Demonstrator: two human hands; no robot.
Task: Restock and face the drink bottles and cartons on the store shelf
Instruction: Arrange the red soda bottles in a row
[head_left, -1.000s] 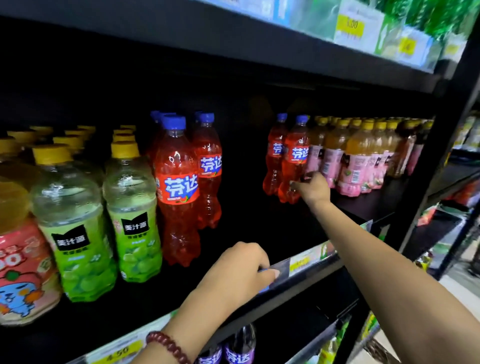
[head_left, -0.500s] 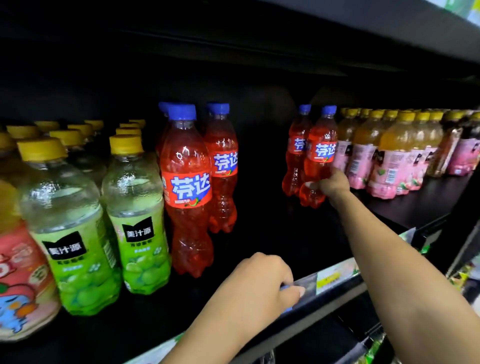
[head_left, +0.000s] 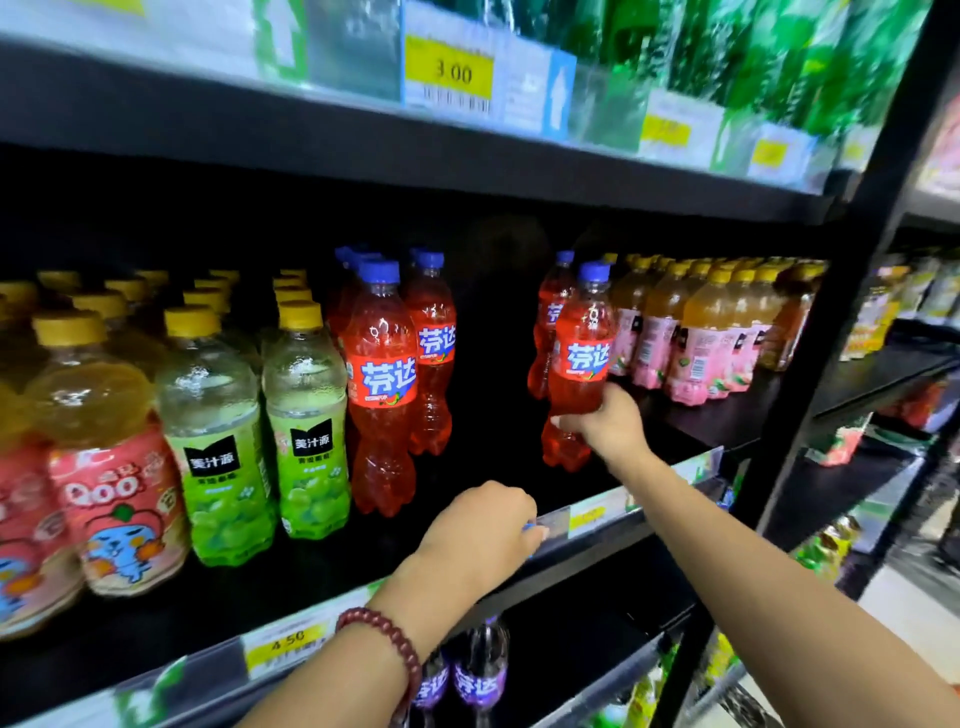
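Gripping the red soda bottle low on its body, the right hand has fingers wrapped round it — upright. The left hand rests curled on the shelf edge, fingertips on the price strip.

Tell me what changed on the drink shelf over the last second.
The right hand closed around the front red soda bottle and drew it forward and up, away from the one behind. The left hand stayed on the shelf edge; other bottles unmoved.
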